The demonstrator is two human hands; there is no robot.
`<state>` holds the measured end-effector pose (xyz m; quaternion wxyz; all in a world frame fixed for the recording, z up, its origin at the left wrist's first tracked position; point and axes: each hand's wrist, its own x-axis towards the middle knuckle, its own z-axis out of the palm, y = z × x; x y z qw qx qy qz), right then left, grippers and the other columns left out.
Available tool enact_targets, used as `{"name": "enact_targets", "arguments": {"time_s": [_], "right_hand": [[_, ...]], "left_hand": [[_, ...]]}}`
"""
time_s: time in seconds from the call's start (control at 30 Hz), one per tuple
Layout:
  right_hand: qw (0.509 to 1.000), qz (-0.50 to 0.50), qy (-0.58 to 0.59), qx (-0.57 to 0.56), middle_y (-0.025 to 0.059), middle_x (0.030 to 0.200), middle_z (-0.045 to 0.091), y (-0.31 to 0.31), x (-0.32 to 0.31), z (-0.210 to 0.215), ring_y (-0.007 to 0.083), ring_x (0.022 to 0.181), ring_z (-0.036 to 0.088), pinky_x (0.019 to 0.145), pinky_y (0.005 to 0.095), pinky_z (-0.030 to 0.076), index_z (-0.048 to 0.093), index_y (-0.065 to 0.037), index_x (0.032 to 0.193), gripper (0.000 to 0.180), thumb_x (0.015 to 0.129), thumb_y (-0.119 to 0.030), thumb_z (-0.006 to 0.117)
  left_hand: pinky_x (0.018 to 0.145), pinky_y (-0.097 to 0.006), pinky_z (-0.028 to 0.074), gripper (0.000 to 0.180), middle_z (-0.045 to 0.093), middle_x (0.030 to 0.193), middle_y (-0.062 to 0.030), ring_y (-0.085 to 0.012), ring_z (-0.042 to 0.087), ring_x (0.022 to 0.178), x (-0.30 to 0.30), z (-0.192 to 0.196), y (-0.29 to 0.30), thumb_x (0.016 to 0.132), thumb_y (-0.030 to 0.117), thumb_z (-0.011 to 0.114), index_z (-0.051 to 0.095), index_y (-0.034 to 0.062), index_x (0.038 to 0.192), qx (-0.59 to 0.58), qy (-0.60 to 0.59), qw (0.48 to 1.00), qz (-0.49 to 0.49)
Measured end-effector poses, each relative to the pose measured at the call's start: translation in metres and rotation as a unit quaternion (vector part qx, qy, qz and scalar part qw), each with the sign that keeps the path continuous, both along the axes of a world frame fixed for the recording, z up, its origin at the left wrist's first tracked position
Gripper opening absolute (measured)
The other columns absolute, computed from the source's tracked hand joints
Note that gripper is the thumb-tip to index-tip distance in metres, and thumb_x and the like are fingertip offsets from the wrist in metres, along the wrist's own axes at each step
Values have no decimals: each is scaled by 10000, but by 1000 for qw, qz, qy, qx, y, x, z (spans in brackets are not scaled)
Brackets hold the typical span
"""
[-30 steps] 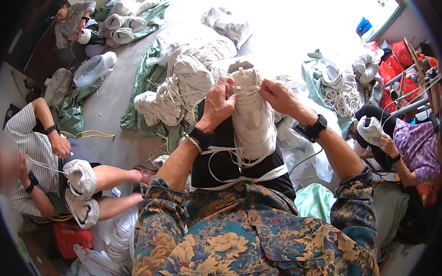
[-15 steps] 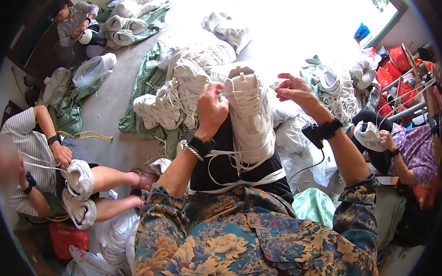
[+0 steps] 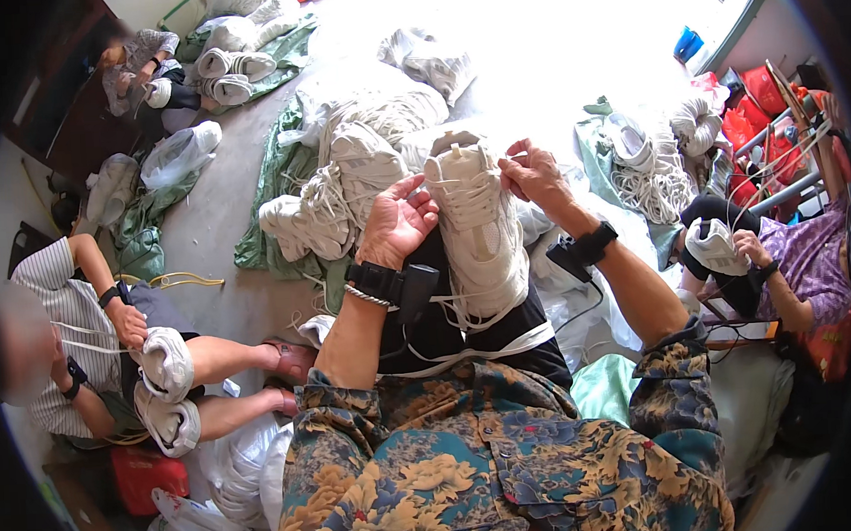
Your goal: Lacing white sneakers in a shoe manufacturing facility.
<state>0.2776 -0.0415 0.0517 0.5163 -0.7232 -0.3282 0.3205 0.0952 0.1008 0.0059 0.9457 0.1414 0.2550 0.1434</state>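
A white lace-up sneaker (image 3: 481,235) rests on my lap, toe toward me, its collar and tongue away from me. White shoelace (image 3: 468,190) crosses its upper, and loose lace lies around the toe and over my dark trousers. My left hand (image 3: 400,221) is beside the shoe's left edge, palm turned up, fingers loosely bent and apart, with nothing visible in the palm. On the opposite edge, by the eyelets, my right hand (image 3: 534,180) is closed in a pinch, apparently on the shoelace; the fingertips partly hide it. Both wrists wear black straps with small devices.
Beyond my knees lies a heap of white sneakers (image 3: 359,164) on green sacking (image 3: 275,191). A bundle of white laces (image 3: 654,175) is to the right. Seated co-workers handle white shoes at left (image 3: 91,328), right (image 3: 795,249) and far left. A red bag (image 3: 150,477) lies lower left.
My right hand has moved in to the shoe's right edge and its spread fingers have closed. My left hand has turned palm up and come away slightly from the lace at the left edge.
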Motion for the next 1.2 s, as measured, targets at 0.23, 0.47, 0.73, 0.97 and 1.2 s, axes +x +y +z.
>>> {"name": "enact_targets", "arguments": {"time_s": [0.23,0.47,0.73,0.97,1.2], "right_hand": [[992,68,72,81,18,632,566,-3,3,-12,39,468,467,413,171,375,548,2,938,114,876,-68,483],[970,236,54,-17,15,643,556,-16,8,-11,46,483,442,426,179,340,546,-33,909,133,847,-53,431],[974,153,133,98,3,664,529,-13,8,-13,34,506,412,430,167,326,487,-43,944,98,902,-124,450],[978,148,139,49,22,624,537,-3,9,-7,51,459,428,416,200,353,489,-28,920,115,813,-70,481],[940,136,-312,-6,86,671,556,22,1,3,171,608,526,533,313,424,511,-1,835,121,722,-45,517]], "left_hand": [[583,-303,435,120,509,723,-47,-180,528,660,12,15,-28,769,67,528,584,45,872,706,225,671,34],[767,-404,384,119,497,865,-148,-326,481,821,18,22,-29,731,111,579,573,26,814,888,209,400,89],[720,-376,395,108,516,781,-130,-285,501,757,11,15,-30,755,103,585,548,3,766,848,206,485,51],[487,-252,384,129,522,563,-41,-102,474,514,1,20,-33,805,89,580,540,-18,744,771,214,600,22],[453,-206,352,105,493,568,36,-35,449,515,-62,7,-4,825,75,559,556,4,747,738,169,650,-58]]}}
